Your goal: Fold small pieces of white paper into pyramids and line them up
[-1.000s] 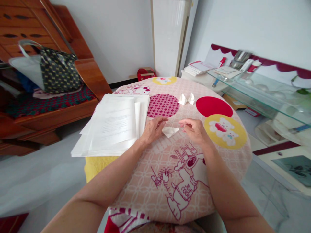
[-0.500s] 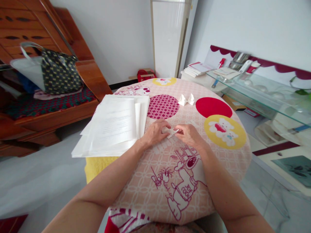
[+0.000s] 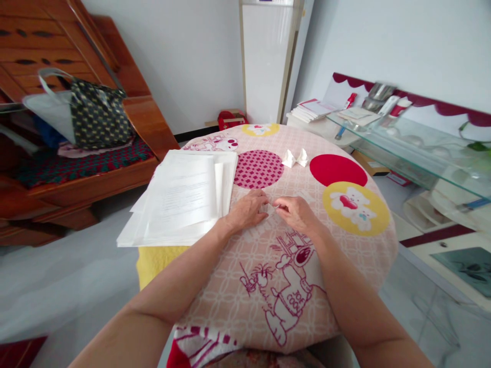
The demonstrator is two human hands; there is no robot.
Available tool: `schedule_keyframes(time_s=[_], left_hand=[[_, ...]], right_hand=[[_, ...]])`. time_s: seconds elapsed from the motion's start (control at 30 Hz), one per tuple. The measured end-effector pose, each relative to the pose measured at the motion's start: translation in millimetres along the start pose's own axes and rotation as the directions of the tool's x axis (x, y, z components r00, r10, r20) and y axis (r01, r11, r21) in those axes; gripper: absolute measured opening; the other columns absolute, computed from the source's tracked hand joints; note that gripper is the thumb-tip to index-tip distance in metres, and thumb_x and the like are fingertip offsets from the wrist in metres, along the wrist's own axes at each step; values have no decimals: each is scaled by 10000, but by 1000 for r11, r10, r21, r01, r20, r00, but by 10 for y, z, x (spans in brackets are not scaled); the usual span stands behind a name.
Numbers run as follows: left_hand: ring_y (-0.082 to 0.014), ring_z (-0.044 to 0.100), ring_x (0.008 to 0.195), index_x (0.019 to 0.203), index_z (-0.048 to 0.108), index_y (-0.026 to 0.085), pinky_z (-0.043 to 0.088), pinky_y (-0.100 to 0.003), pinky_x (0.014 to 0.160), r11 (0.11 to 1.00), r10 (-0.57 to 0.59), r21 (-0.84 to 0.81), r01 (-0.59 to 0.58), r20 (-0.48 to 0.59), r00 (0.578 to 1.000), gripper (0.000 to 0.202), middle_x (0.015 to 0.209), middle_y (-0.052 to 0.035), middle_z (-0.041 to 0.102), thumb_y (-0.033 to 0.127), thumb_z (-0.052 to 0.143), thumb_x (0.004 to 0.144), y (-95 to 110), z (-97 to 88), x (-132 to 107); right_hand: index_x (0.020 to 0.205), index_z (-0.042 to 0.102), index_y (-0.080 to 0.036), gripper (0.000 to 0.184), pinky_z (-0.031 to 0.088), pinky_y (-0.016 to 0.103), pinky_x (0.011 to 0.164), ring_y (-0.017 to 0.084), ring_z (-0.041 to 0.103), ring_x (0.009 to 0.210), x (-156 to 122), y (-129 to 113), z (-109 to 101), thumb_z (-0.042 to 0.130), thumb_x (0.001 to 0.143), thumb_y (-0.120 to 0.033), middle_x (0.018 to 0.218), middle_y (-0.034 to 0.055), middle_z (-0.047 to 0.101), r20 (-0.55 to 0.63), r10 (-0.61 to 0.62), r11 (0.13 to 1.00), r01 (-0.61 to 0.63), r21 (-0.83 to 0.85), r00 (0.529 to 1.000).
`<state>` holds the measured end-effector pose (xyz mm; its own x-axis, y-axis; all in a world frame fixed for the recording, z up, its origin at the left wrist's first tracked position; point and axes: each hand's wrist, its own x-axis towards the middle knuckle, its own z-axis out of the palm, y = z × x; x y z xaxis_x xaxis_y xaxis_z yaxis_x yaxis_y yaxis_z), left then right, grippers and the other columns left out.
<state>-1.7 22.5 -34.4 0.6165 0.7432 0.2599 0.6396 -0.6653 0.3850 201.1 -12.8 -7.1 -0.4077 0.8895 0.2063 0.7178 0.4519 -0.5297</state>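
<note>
A small pale piece (image 3: 273,206), judged to be folded paper, is kept low between the two hands, close over the patterned surface (image 3: 226,306); most of it is hidden by the fingers. It is approached from both sides, probably so that one end can be steadied while the other is worked. Both forearms are laid forward along the near part of the surface, which seems to lend steadiness to small finger movements. The stack of white sheets (image 3: 184,204) is set to the left, just beside the left forearm, presumably within reach but off the working spot. Two white folded peaks (image 3: 303,158) are stood beyond the hands, likely so that they are not knocked; whether they are joined cannot be told.

The grip of the right hand (image 3: 295,212) is drawn together, with thumb and forefinger apparently pinched on the near end of the pale piece. The left hand (image 3: 249,210) is curled at the opposite side, its fingers bent inward; whether its grip is closed on the piece cannot be told.
</note>
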Motion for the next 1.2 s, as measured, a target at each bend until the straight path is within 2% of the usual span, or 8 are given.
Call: schedule_keyframes(time_s=[0.13,0.23,0.43,0.5,0.63,0.9,1.1,1.2], left_hand=[[-261,641,1142,1050,688,171,531,-439,1014,994,12,-105,-19,-70,997,296,1182,-116,683,182,753,762,-29,-27,-14],[-241,653,1105,1169,661,175,561,-410,938,981,2,-191,-31,-150,989,405,1203,-114,679,259,768,787,-28,-69,-24],[-177,654,750,1061,704,139,543,-318,723,986,-133,-136,98,-278,951,300,853,-68,711,392,651,910,41,-125,-26],[-163,636,674,1022,722,136,523,-302,686,983,-179,-96,159,-265,948,270,781,-55,709,366,626,917,55,-131,-29],[-162,652,651,941,745,151,513,-284,679,973,-231,-27,231,-194,953,171,748,-47,732,196,613,841,48,-113,-34],[-169,666,654,1008,756,200,524,-269,687,965,-231,79,251,-203,952,297,724,-22,744,121,575,787,49,-61,-61],[-163,694,739,1038,751,207,542,-270,763,985,-162,18,169,-194,967,357,859,-32,778,66,524,800,-4,-23,-60],[-154,688,721,1040,753,196,542,-270,774,988,-151,-29,149,-186,971,378,847,-30,773,42,502,803,-8,-33,-50]], right_hand=[[859,715,-160,168,388,261,688,157,604,716,-4,35,1,566,886,-89,802,51,723,-12,-27,1000,27,5,1000],[834,709,-160,170,370,258,672,152,587,696,-1,37,-6,564,870,-79,774,43,707,-26,-31,1000,31,-1,999],[786,682,-172,187,370,265,687,160,591,714,0,9,-6,537,876,-96,773,42,703,-29,-34,999,34,-3,999],[786,680,-170,182,371,264,688,161,594,719,-1,6,2,536,878,-105,778,44,704,-20,-33,999,33,-4,999],[793,686,-163,178,377,267,695,168,602,729,1,20,22,538,878,-116,784,55,707,-19,-31,999,31,-5,999],[778,675,-170,189,356,269,679,164,582,710,-5,36,40,524,879,-119,761,45,690,-28,-44,999,43,-16,999],[752,662,-172,195,352,259,665,152,570,692,-10,1,5,523,870,-104,746,34,675,-21,-40,999,40,-6,999],[716,658,-165,208,345,258,652,147,562,672,-11,-23,-8,523,859,-98,720,33,665,-10,-50,999,50,5,999]])
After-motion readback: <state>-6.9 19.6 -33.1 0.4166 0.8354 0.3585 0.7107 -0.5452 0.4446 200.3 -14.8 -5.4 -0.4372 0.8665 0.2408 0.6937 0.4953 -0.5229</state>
